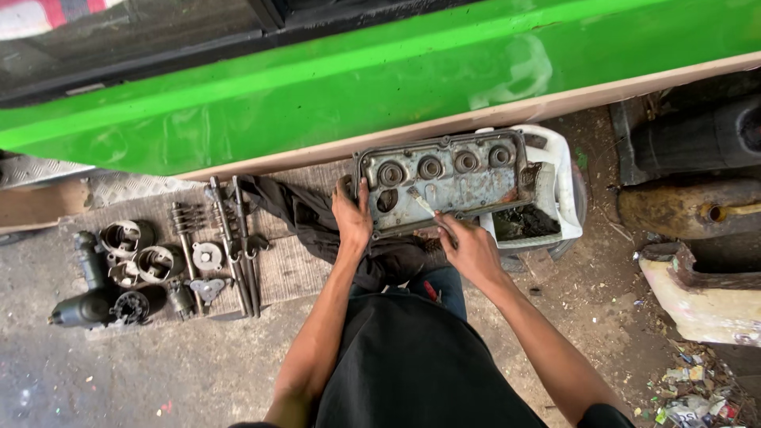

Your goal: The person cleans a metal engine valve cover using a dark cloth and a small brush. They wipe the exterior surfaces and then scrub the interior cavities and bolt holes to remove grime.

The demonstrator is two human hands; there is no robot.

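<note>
Outdoors, on a dirty concrete floor beside a green vehicle panel, a person sits over engine parts. A grey metal cover, oblong with four round wells in a row, lies across the rim of a white tub. Its long axis runs left to right, rising slightly toward the right, and its hollow inner side faces up. The cover's right end rests over the tub, where dark sludge shows; its left end overhangs a black rag.

The left hand grips the cover's lower left corner, fingers curled over the edge and thumb on the inner face. The right hand is closed around a thin pale tool, held like a pen, its tip pointing up and left onto the cover's floor near the front edge.

To the left, a worn wooden board lies on the floor under the rag. On its left half lie two long shafts, side by side with their length running away from the person, a spring and small brackets. Past the board's left edge lie pistons and a dark motor-like part. At the right stand rusty metal pieces and a litter pile near the bottom right corner.
</note>
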